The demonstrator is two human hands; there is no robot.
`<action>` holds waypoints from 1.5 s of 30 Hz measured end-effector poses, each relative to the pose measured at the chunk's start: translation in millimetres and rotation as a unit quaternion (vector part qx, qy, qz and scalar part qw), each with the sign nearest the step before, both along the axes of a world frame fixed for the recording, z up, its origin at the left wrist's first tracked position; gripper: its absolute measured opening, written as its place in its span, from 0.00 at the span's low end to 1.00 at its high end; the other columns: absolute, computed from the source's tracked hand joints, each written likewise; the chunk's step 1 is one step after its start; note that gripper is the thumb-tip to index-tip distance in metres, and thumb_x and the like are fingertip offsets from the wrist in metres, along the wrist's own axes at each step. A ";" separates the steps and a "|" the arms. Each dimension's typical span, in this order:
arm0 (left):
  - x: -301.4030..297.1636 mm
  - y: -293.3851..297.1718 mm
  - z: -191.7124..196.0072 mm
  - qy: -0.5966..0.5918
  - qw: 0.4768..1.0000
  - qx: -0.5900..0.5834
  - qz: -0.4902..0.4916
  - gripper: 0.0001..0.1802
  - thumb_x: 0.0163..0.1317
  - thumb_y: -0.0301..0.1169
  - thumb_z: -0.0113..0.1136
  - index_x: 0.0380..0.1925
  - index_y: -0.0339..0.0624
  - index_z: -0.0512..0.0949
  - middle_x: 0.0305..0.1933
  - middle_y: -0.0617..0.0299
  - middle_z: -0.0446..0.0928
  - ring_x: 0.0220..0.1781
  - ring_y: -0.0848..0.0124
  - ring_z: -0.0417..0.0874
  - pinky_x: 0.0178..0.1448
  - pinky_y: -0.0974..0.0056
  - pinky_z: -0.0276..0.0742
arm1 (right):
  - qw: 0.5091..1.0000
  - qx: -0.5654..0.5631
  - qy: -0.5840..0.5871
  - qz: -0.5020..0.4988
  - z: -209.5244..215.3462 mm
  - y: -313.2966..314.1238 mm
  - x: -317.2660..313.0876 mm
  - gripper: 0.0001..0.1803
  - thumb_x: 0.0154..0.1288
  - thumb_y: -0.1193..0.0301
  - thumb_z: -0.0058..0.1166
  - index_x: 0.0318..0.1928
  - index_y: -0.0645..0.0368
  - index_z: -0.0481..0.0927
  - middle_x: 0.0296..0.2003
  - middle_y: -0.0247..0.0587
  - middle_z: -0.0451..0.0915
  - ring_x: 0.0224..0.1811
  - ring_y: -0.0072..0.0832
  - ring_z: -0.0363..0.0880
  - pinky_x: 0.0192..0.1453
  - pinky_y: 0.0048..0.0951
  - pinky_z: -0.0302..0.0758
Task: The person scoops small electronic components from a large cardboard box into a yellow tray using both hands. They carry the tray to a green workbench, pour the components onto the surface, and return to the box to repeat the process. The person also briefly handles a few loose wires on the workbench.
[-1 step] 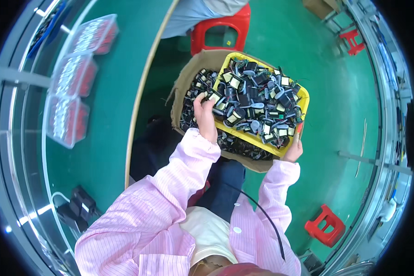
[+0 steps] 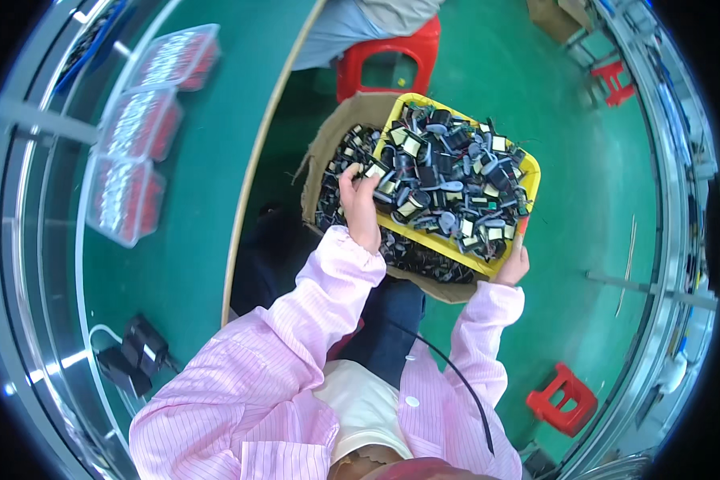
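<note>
Risk first: my yellow tray (image 2: 536, 178), centre right of the frame, is heaped with small black parts (image 2: 452, 180) and I judge it could tip, since I hold it only at two edges and the load sits high; loose parts could spill past the cardboard box (image 2: 328, 152) under it and onto the green floor (image 2: 584, 264). The box is also full of the same parts, so anything that falls there mixes in.

My left hand (image 2: 362, 210) is at the tray's left rim, fingers curled over the edge and into the parts, clenched on the rim. My right hand (image 2: 512, 264) is at the lower right corner, grasping it, thumb up along the tray's side; the other fingers are hidden under the tray.

Upper left of the frame: clear lidded containers (image 2: 148, 128) with red contents on the green surface (image 2: 200, 240). Red stool (image 2: 566, 400) lower right.
</note>
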State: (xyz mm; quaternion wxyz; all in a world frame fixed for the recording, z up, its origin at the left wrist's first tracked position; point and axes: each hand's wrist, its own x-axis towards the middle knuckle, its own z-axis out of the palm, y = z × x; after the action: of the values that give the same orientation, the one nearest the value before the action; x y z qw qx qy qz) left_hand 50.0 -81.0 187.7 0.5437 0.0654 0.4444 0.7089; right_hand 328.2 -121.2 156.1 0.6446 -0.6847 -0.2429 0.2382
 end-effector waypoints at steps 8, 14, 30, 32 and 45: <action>-8.5 -67.2 30.4 0.049 0.995 0.078 0.028 0.26 0.48 0.24 0.55 0.50 0.37 0.63 0.44 0.57 0.64 0.46 0.71 0.67 0.52 0.68 0.61 | 0.982 0.073 0.063 0.161 18.2 -29.2 15.3 0.13 0.65 0.63 0.48 0.28 0.58 0.73 0.23 0.29 0.74 0.21 0.16 0.69 0.24 0.20 0.67; -10.2 -148.5 51.2 0.206 0.963 0.161 0.069 0.29 0.47 0.23 0.52 0.53 0.33 0.60 0.43 0.55 0.67 0.44 0.71 0.68 0.52 0.68 0.62 | 0.971 0.141 0.026 0.193 19.8 -53.0 -1.8 0.18 0.65 0.61 0.49 0.20 0.56 0.67 0.18 0.24 0.67 0.19 0.11 0.59 0.20 0.17 0.57; -141.7 -564.8 197.2 0.328 0.885 0.240 0.226 0.32 0.45 0.18 0.52 0.55 0.37 0.59 0.47 0.56 0.66 0.49 0.69 0.68 0.57 0.66 0.62 | 0.882 0.240 -0.074 0.398 194.3 -313.9 -179.2 0.18 0.64 0.65 0.50 0.18 0.59 0.66 0.17 0.21 0.60 0.21 0.11 0.53 0.22 0.18 0.51; -171.5 -607.8 191.6 0.379 0.864 0.196 0.267 0.33 0.44 0.17 0.51 0.56 0.37 0.58 0.47 0.55 0.66 0.49 0.68 0.68 0.56 0.66 0.63 | 0.862 0.240 -0.067 0.441 195.0 -338.3 -235.2 0.19 0.64 0.65 0.50 0.18 0.58 0.65 0.17 0.21 0.60 0.21 0.11 0.52 0.22 0.18 0.51; -111.2 -690.0 221.4 0.466 0.585 0.006 0.664 0.35 0.40 0.15 0.43 0.56 0.34 0.58 0.51 0.55 0.62 0.53 0.68 0.65 0.61 0.66 0.57 | 0.599 0.223 0.100 0.762 262.8 -361.9 -386.2 0.14 0.66 0.67 0.46 0.24 0.61 0.71 0.21 0.25 0.69 0.23 0.09 0.60 0.25 0.14 0.58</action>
State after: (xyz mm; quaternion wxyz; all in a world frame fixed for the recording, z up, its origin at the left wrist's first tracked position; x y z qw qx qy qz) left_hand -61.2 -771.0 409.1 -0.3596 0.0767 0.5527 0.7479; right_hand -58.0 -483.1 418.9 0.3815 -0.0579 -0.6564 0.6483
